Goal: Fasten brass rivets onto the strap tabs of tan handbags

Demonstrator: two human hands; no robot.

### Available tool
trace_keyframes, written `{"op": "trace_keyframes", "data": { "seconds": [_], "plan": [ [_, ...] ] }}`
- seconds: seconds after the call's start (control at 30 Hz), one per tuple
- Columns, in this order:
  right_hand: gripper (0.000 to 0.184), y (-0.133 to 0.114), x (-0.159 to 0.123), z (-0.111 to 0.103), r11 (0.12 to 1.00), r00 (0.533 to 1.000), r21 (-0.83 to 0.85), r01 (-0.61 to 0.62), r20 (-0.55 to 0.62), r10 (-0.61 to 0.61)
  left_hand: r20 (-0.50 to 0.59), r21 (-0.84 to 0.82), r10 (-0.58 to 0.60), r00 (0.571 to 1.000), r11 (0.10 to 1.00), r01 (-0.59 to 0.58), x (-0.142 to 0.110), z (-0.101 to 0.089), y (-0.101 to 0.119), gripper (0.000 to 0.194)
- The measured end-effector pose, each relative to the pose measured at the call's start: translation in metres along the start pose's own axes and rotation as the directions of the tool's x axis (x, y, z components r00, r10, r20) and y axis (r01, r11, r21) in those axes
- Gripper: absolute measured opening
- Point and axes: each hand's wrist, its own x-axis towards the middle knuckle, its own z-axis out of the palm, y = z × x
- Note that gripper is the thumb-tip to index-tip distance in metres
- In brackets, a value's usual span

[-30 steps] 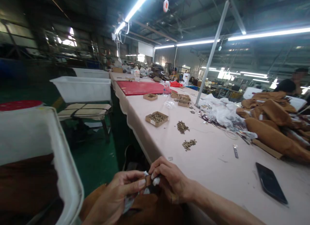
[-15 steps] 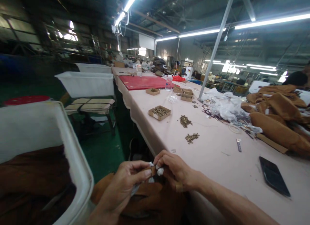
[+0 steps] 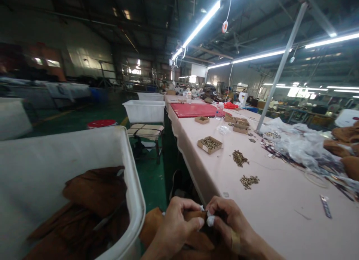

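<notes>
Both my hands meet at the bottom centre, at the near edge of the long pink table (image 3: 266, 207). My left hand (image 3: 175, 228) is closed, pinching a fold of a brown garment (image 3: 153, 228) that lies in my lap. My right hand (image 3: 231, 224) is closed too, its fingertips taped white, pinching the same fold right against the left thumb. What small part sits between the fingers is hidden. Two loose heaps of small brass pieces (image 3: 249, 180) lie on the table just beyond my hands.
A big white tub (image 3: 131, 185) with brown garments stands at my left. Cardboard trays of brass pieces (image 3: 209, 144), a red mat (image 3: 193, 109), clear plastic bags (image 3: 297, 146) and more brown garments (image 3: 346, 135) lie on the table. A stool (image 3: 146, 131) and another tub (image 3: 144, 110) stand in the aisle.
The view has swung left, bringing more of the white tub in and losing the phone and the far worker. My hands stay pinched together on the brown fabric.
</notes>
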Motion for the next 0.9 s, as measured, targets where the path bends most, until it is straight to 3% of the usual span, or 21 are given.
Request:
{"op": "trace_keyframes", "data": {
  "seconds": [0.17,0.37,0.5,0.6,0.7,0.77,0.83,0.9],
  "plan": [
    [0.025,-0.012,-0.005,0.001,0.994,0.995,0.045,-0.098,-0.016,0.099,-0.022,0.057,0.008,1.0,0.998,-0.006,-0.008,0.004,0.008,0.029],
    [0.021,-0.014,-0.021,-0.002,0.988,0.988,-0.025,-0.155,-0.033,0.154,0.201,0.072,0.043,0.979,0.996,-0.058,-0.015,0.013,0.012,0.024],
    [0.017,-0.012,-0.023,-0.008,0.984,0.991,-0.119,-0.132,-0.004,0.132,0.228,0.038,0.053,0.972,0.997,-0.064,-0.014,0.012,0.008,0.024],
    [0.022,-0.012,-0.021,-0.012,0.99,0.996,-0.134,-0.047,0.072,0.057,0.187,0.071,0.181,0.965,0.978,-0.197,-0.015,0.008,0.015,0.017],
    [0.013,-0.009,-0.022,-0.014,0.984,0.996,-0.176,0.014,0.086,0.001,0.19,0.211,0.356,0.915,0.895,-0.392,-0.02,0.005,0.024,0.012],
    [0.012,-0.007,-0.023,-0.013,0.966,0.997,-0.249,0.072,0.031,-0.066,0.242,0.367,0.432,0.869,0.788,-0.495,-0.023,0.006,0.027,0.013],
    [0.02,-0.006,-0.024,-0.013,0.931,0.984,-0.331,0.154,-0.035,-0.176,0.286,0.509,0.454,0.844,0.674,-0.535,-0.023,0.01,0.026,0.015],
    [0.029,-0.008,-0.025,-0.012,0.894,0.962,-0.4,0.203,-0.087,-0.258,0.287,0.587,0.435,0.854,0.625,-0.516,-0.021,0.015,0.023,0.02]
  ]
}}
